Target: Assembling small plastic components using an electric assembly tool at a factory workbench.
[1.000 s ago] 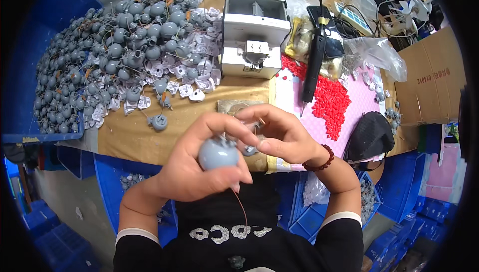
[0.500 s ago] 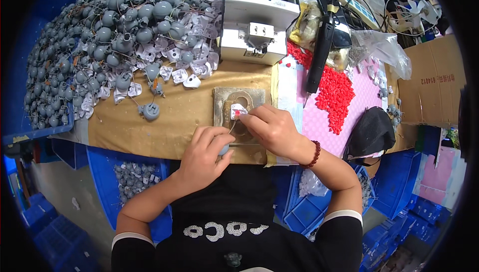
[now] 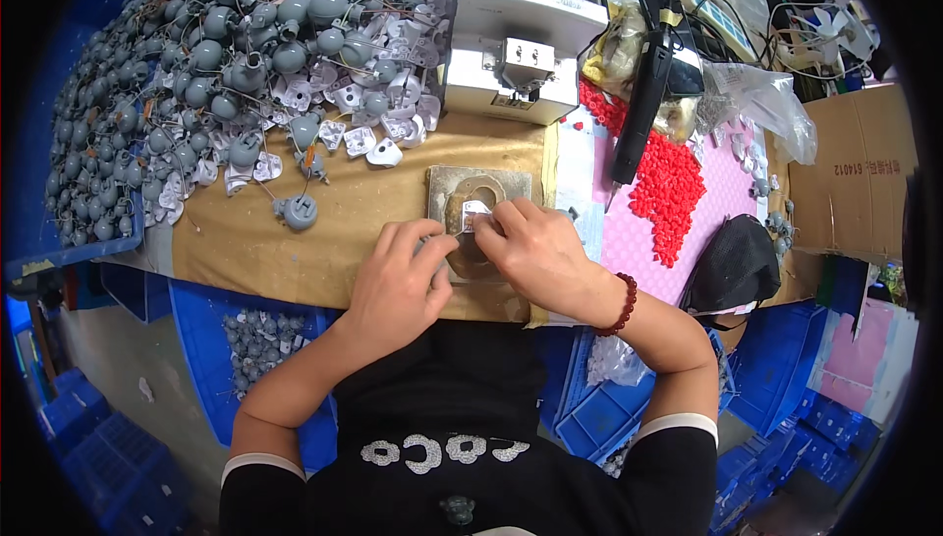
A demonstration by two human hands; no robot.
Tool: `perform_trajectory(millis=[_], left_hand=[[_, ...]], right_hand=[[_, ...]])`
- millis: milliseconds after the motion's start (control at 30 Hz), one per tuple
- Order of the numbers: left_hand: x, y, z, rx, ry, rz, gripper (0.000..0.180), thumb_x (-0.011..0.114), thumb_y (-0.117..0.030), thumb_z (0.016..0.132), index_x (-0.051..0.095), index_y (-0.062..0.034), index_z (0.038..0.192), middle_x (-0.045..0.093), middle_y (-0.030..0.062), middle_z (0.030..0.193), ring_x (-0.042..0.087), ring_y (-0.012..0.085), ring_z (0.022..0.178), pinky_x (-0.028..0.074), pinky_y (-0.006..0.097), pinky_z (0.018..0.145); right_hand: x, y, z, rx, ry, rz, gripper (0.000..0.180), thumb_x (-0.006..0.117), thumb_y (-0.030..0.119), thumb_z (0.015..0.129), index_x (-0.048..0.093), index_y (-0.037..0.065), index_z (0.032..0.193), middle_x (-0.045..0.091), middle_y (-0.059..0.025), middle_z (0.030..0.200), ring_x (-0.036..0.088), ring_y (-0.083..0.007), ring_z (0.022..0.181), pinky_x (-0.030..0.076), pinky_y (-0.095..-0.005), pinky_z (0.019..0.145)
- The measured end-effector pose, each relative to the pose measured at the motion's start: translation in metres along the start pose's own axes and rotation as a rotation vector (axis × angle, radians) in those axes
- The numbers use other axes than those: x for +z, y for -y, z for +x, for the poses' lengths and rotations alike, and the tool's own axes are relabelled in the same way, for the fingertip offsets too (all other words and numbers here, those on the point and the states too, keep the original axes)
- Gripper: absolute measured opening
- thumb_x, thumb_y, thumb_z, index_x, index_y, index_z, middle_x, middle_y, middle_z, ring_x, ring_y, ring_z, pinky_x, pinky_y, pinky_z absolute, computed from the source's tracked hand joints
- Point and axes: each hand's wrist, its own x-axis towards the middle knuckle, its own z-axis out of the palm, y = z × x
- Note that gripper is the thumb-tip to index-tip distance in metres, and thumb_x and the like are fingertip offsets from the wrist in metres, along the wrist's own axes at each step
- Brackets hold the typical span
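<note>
A small white plastic piece (image 3: 475, 209) lies over the oval recess of a worn metal block (image 3: 442, 182) in front of me. My right hand (image 3: 538, 253) pinches at this piece from the right, thumb and forefinger closed on its edge. Beside it, my left hand (image 3: 401, 276) is curled at the block's left edge, around a grey ball-shaped part (image 3: 423, 241) that mostly hides under the fingers. Its fingertips come close to the white piece. Whether a wire joins the two is hidden.
Grey balls with wires (image 3: 206, 55) and white pieces (image 3: 385, 151) are heaped at left. One grey part (image 3: 297, 211) lies apart. A white machine (image 3: 521, 45) stands behind the block. Red caps (image 3: 668, 187), a black electric screwdriver (image 3: 638, 109) and a black pouch (image 3: 735, 263) are at right.
My left hand has moved up and closer to the white piece, its grey ball now more covered. The red bit on the white piece no longer shows clearly. The view has shifted slightly.
</note>
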Motion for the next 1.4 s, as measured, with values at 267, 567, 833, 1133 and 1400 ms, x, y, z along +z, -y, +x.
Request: perform_trajectory(millis=[267, 567, 833, 1133, 1400], left_hand=[[0.005, -0.002, -0.003, 0.0, 0.0, 0.076, 0.032, 0.068, 0.0, 0.074, 0.065, -0.0047, 0.106, 0.06, 0.0119, 0.113, 0.059, 0.0339, 0.101, 0.052, 0.043, 0.083], [0.007, -0.004, -0.001, 0.012, -0.059, 0.207, 0.044, 0.066, 0.001, 0.074, 0.064, -0.0075, 0.117, 0.059, 0.0134, 0.123, 0.055, 0.0357, 0.113, 0.049, 0.046, 0.092], [0.029, 0.002, 0.005, 0.129, -0.015, 0.439, 0.058, 0.069, -0.004, 0.073, 0.061, -0.0091, 0.131, 0.056, 0.014, 0.135, 0.05, 0.0326, 0.126, 0.04, 0.048, 0.103], [0.03, 0.007, 0.013, 0.19, -0.036, 0.415, 0.044, 0.068, -0.002, 0.078, 0.066, -0.0073, 0.122, 0.06, 0.0143, 0.128, 0.057, 0.0294, 0.12, 0.042, 0.046, 0.1], [0.028, 0.01, 0.015, 0.221, -0.034, 0.402, 0.04, 0.069, -0.002, 0.08, 0.068, -0.0056, 0.12, 0.063, 0.015, 0.124, 0.059, 0.0302, 0.117, 0.044, 0.044, 0.098]], right_hand=[[0.005, 0.014, 0.005, 0.022, -0.045, -0.135, 0.015, 0.064, 0.012, 0.072, 0.064, 0.001, 0.083, 0.055, -0.009, 0.078, 0.06, -0.0222, 0.073, 0.052, -0.032, 0.054], [0.017, 0.029, -0.006, -0.035, 0.004, -0.375, 0.03, 0.063, 0.009, 0.075, 0.067, -0.01, 0.098, 0.056, -0.0081, 0.089, 0.057, -0.0202, 0.077, 0.047, -0.0288, 0.058], [-0.006, -0.019, -0.022, 0.158, -0.1, 0.438, 0.038, 0.066, -0.003, 0.075, 0.069, 0.001, 0.113, 0.063, -0.0131, 0.105, 0.06, -0.03, 0.1, 0.052, -0.0387, 0.082], [-0.017, -0.055, -0.046, 0.173, -0.021, 0.45, 0.04, 0.069, -0.003, 0.078, 0.058, 0.005, 0.116, 0.058, -0.0178, 0.129, 0.052, -0.0386, 0.128, 0.045, -0.0442, 0.106], [0.009, -0.054, -0.05, 0.336, -0.198, 0.473, 0.028, 0.073, 0.007, 0.083, 0.062, 0.006, 0.109, 0.067, -0.0098, 0.103, 0.065, -0.0263, 0.09, 0.052, -0.0356, 0.078]])
